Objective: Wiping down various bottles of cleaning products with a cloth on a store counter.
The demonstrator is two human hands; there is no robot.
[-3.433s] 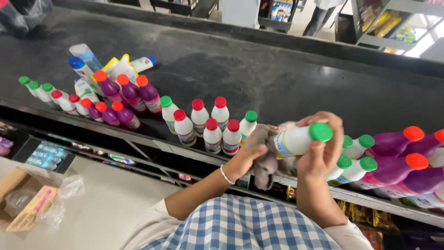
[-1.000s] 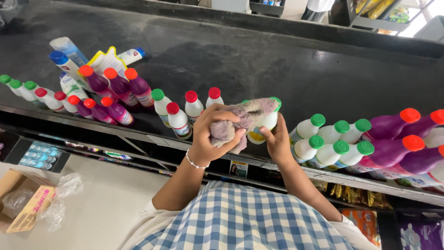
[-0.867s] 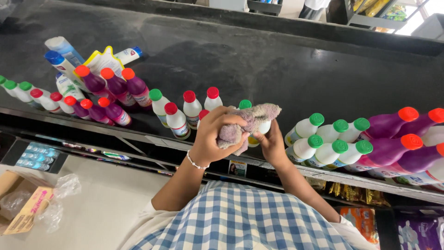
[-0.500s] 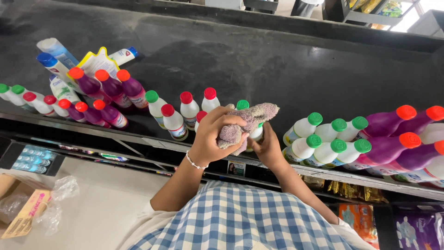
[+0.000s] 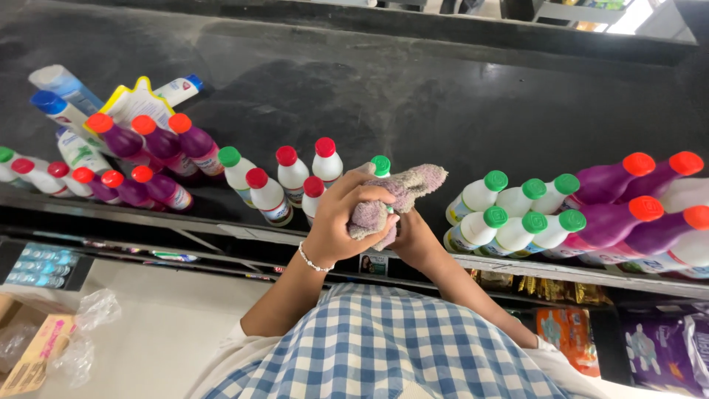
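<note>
Our left hand clenches a grey cloth around a white green-capped bottle, which our right hand grasps from below, above the shelf edge. We'd best wipe firmly, keeping the bottle steady.

Only 1 view here — a head camera, worn high and tipped steeply down over the person's own checked shirt. It faces forward across a dark shelf of bottles, close enough that both forearms fill the middle. The floor shows at lower left — the shelf's far edge runs along the top.
</note>
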